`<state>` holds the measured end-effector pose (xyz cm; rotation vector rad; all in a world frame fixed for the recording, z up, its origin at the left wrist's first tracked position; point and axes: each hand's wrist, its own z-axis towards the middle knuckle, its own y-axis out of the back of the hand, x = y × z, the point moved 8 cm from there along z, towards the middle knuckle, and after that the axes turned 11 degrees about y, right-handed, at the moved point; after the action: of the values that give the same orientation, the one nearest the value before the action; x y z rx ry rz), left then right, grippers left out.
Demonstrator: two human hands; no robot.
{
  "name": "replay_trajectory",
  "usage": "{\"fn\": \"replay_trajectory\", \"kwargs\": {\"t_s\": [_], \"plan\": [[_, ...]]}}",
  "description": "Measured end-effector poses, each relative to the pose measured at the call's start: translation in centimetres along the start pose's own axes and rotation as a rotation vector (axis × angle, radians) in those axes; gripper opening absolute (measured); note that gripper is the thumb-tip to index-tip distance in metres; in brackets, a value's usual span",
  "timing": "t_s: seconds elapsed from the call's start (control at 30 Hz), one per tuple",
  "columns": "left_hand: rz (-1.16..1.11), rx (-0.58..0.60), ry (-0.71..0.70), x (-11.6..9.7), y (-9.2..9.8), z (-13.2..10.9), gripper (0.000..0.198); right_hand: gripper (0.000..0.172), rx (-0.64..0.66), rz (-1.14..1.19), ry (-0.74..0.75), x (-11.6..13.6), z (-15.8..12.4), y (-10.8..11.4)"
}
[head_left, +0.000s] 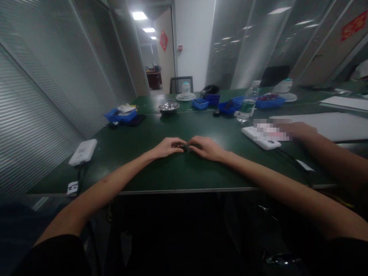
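Both forearms reach out over the near edge of the green table (161, 180), and the left hand (168, 147) and right hand (207, 148) meet at its middle, fingertips pinched together on a small dark object (186, 146) that lies on the table between them; what it is cannot be told. Left of the hands a white device (83, 151) rests near the table's edge. Right of them, a co-worker's hand (299, 130) lies beside a white power bank (260, 138). Beyond stand a metal bowl (168, 107), blue trays (120, 115) and a water bottle (247, 104).

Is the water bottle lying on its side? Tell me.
No, the water bottle stands upright on the green table, beside blue trays.
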<state>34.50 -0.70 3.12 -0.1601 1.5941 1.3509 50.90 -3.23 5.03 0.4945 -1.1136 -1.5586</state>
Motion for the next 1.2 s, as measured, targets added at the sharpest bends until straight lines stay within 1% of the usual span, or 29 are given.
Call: {"fn": "replay_trajectory", "kwargs": {"t_s": [0.1, 0.13, 0.17, 0.2, 0.3, 0.33, 0.37, 0.43, 0.53, 0.6, 0.67, 0.73, 0.8, 0.83, 0.9, 0.97, 1.03, 1.1, 1.13, 1.2], "plan": [[-0.054, 0.01, 0.041, 0.7, 0.0, 0.2, 0.077, 0.023, -0.073, -0.061, -0.102, -1.5, -0.3, 0.3], [-0.062, 0.002, 0.047, 0.9, 0.2, 0.2, 0.085, 0.022, -0.09, -0.082, -0.149, -2.1, -0.5, 0.5], [-0.059, -0.013, 0.051, 1.1, 0.4, 0.2, 0.086, 0.022, -0.096, -0.103, -0.195, -2.5, -0.7, 0.6], [-0.041, -0.025, 0.051, 1.2, 0.7, 0.1, 0.08, 0.021, -0.097, -0.124, -0.239, -2.9, -0.8, 0.7], [0.06, -0.047, 0.022, 1.0, 1.3, -0.1, 0.039, 0.021, -0.089, -0.184, -0.361, -3.7, -1.3, 1.1], [0.091, -0.052, 0.0, 0.7, 1.3, -0.2, 0.03, 0.022, -0.087, -0.199, -0.393, -3.9, -1.4, 1.2], [0.117, -0.059, -0.029, 0.2, 1.3, -0.1, 0.026, 0.022, -0.087, -0.21, -0.419, -4.0, -1.5, 1.3], [0.154, -0.066, -0.099, -1.0, 0.8, 0.1, 0.021, 0.022, -0.094, -0.223, -0.456, -4.3, -1.7, 1.5], [0.193, -0.005, -0.196, -2.6, -1.0, 0.8, 0.018, 0.023, -0.118, -0.234, -0.504, -4.8, -2.0, 1.8], [0.225, 0.042, -0.222, -2.9, -1.9, 1.3, 0.022, 0.024, -0.132, -0.231, -0.524, -5.0, -2.2, 1.9], [0.278, 0.045, -0.211, -2.1, -1.6, 1.6, 0.027, 0.024, -0.136, -0.222, -0.53, -5.1, -2.3, 2.0], [0.345, 0.015, -0.172, -0.4, 0.1, 1.5, 0.03, 0.024, -0.134, -0.209, -0.535, -5.0, -2.4, 2.1], [0.408, -0.036, -0.105, 2.2, 3.0, 1.0, 0.03, 0.024, -0.131, -0.197, -0.535, -4.9, -2.4, 2.1], [0.435, -0.064, -0.056, 3.7, 4.8, 0.6, 0.031, 0.024, -0.131, -0.194, -0.531, -4.9, -2.3, 2.1], [0.5, -0.17, 0.074, 7.1, 8.9, -0.6, 0.03, 0.025, -0.133, -0.2, -0.522, -4.9, -2.3, 2.1], [0.573, -0.288, 0.239, 10.3, 13.0, -2.3, 0.029, 0.026, -0.134, -0.212, -0.521, -5.0, -2.3, 2.0], [0.648, -0.395, 0.419, 13.1, 16.3, -4.4, 0.029, 0.026, -0.131, -0.22, -0.522, -5.2, -2.4, 1.9], [0.701, -0.498, 0.572, 14.9, 18.8, -6.5, 0.031, 0.026, -0.129, -0.221, -0.522, -5.3, -2.4, 1.8], [0.714, -0.54, 0.629, 15.5, 19.6, -7.4, 0.032, 0.026, -0.131, -0.221, -0.525, -5.3, -2.4, 1.8], [0.714, -0.598, 0.708, 16.3, 20.5, -8.7, 0.032, 0.026, -0.133, -0.221, -0.528, -5.4, -2.4, 1.8]]}}
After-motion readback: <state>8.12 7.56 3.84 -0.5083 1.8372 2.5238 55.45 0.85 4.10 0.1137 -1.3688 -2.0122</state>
